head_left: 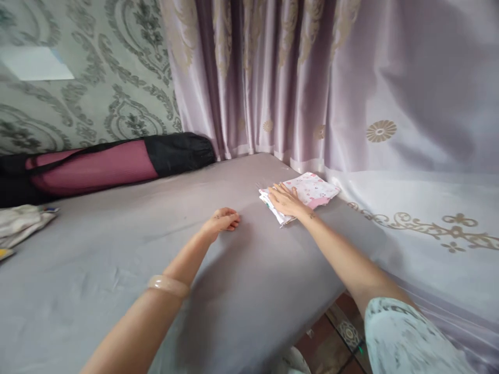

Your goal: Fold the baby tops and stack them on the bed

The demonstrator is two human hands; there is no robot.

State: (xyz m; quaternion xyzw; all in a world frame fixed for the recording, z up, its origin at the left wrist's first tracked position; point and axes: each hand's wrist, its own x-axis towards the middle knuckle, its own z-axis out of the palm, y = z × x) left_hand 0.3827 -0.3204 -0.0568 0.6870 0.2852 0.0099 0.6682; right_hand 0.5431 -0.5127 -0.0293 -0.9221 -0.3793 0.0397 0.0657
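A small stack of folded cloth (312,188), white with a pink print and a pink edge, lies near the far right corner of the grey-sheeted bed (156,259). My right hand (285,199) rests flat on its left part, fingers stretched out and palm down. To the left of the stack and apart from it, my left hand (224,220) is over the sheet with its fingers curled in. I see nothing in it. A pale bangle (168,285) circles my left forearm.
A long pink-and-black bag (93,167) lies along the patterned wall. Crumpled light cloth (21,223) is at the left edge. Lilac curtains (257,78) hang behind and to the right of the bed. Tiled floor (335,337) shows below the bed's near right edge.
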